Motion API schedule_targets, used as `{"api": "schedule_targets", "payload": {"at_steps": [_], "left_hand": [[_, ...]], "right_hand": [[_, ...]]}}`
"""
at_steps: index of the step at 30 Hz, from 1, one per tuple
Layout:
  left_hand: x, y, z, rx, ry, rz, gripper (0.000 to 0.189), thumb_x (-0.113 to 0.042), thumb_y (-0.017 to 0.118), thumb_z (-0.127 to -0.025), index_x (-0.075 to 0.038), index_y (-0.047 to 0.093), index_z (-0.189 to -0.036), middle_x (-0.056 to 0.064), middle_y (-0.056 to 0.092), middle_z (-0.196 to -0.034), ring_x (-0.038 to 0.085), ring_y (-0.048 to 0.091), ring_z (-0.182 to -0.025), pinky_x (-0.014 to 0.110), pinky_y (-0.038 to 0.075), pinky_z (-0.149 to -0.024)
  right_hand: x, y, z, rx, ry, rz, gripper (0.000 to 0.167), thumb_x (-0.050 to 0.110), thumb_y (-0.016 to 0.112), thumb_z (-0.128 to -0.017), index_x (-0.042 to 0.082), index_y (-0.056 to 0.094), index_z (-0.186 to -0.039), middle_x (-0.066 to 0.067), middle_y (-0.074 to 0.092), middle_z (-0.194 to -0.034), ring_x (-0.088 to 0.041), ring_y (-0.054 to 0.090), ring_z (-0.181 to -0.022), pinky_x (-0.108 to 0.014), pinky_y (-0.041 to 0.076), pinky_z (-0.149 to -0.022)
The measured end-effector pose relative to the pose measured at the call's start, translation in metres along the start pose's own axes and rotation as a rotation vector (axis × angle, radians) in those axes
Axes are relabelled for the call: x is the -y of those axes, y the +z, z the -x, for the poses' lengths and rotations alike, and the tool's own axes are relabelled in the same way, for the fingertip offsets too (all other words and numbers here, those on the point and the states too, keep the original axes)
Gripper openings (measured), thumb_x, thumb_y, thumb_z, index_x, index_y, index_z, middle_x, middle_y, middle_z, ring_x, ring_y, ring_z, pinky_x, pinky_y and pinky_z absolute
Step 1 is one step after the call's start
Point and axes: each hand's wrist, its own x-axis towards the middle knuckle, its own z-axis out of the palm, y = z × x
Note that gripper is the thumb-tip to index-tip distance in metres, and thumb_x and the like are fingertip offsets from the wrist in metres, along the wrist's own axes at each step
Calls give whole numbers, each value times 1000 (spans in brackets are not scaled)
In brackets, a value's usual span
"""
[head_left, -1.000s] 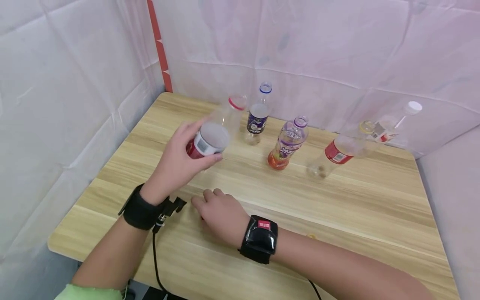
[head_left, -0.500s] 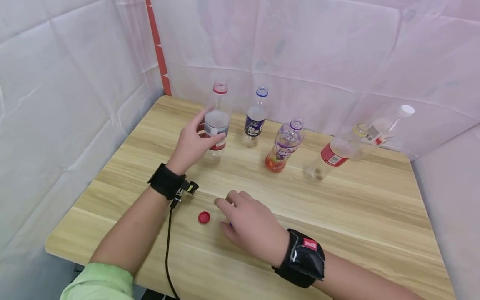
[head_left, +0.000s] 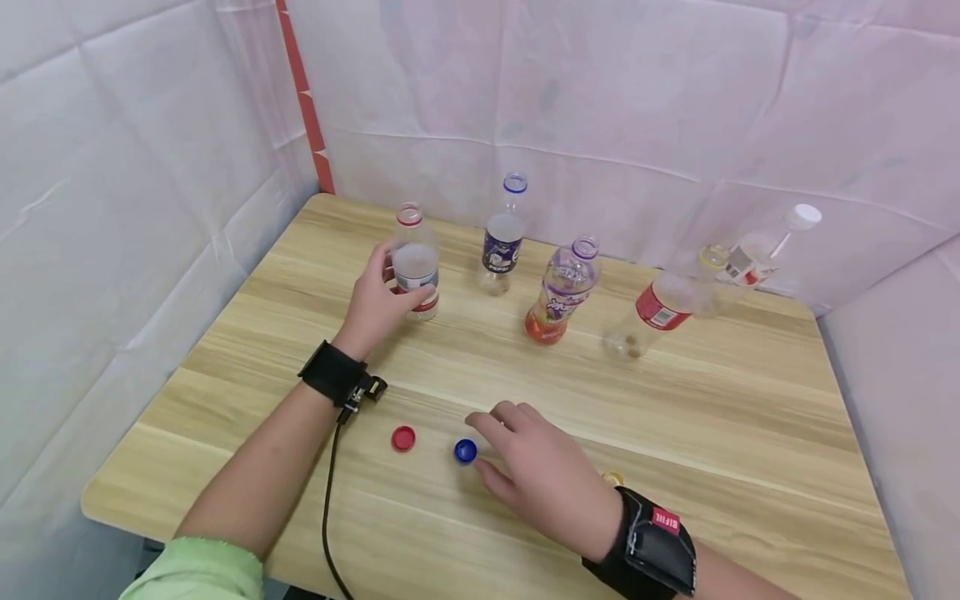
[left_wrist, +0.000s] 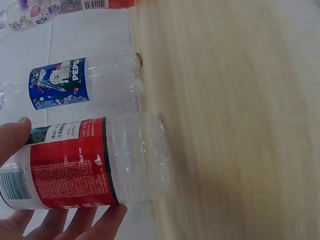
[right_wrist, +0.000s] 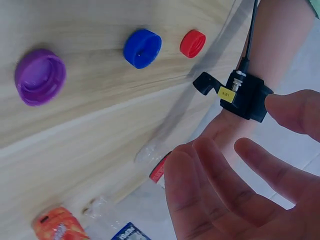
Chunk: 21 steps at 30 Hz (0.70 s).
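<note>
Around the body of a clear plastic bottle with a red label, the fingers and thumb of my left hand are curled. This uncapped bottle stands upright at the table's back left; the left wrist view shows its red label between thumb and fingers. My right hand hovers over the front of the table with loosely bent fingers and holds nothing. Nearest to it is a blue bottle cap, with a red cap farther left. A purple cap shows in the right wrist view.
An uncapped Pepsi bottle stands right of the held one. Beyond it are a purple-necked bottle, a red-labelled bottle and a white-capped bottle. A yellow cap lies by the right wrist. White sheeting encloses the table.
My left hand has brought the tilted red-labelled bottle upright at the back left. My right hand has moved right, and the red and blue caps have come into sight.
</note>
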Motion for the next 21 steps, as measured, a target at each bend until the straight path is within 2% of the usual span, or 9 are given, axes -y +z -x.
{"api": "schedule_targets", "payload": {"at_steps": [8,13,16,19,21], "left_hand": [[-1,7,-2,14,-2,-28,87,-27,86,-88,-23,34,-158,10,51,-149,30,51,-137,53,50,-112],[-3,-2,4,-29,-23,-28,97,-29,88,-86,-24,27,-162,9,43,-156,28,44,-144,55,45,-116],[-14,-12,18,-102,-12,-8,95,-29,87,-87,-21,28,-161,9,42,-154,27,43,-143,53,45,-115],[-32,-19,41,-185,21,11,83,-27,84,-90,-18,35,-156,8,45,-147,23,47,-136,45,48,-109],[-45,-19,57,-209,61,16,72,-25,82,-92,-16,40,-151,6,49,-141,20,50,-130,37,49,-104]], "right_hand": [[-9,-3,18,-43,61,-29,43,33,78,-95,22,67,-134,6,68,-115,-6,58,-97,-27,59,-83],[-11,-7,28,-85,71,-25,41,32,79,-94,23,67,-133,10,66,-113,-3,55,-92,-23,57,-79],[-13,-12,34,-111,84,-33,41,31,79,-94,23,68,-132,10,66,-113,-3,58,-99,-25,59,-85],[-17,-20,41,-142,124,-57,40,30,80,-94,23,68,-132,10,67,-115,-4,62,-107,-30,60,-91],[-21,-26,46,-175,152,-72,41,29,81,-93,23,68,-132,10,67,-115,-6,63,-109,-33,61,-92]]}}
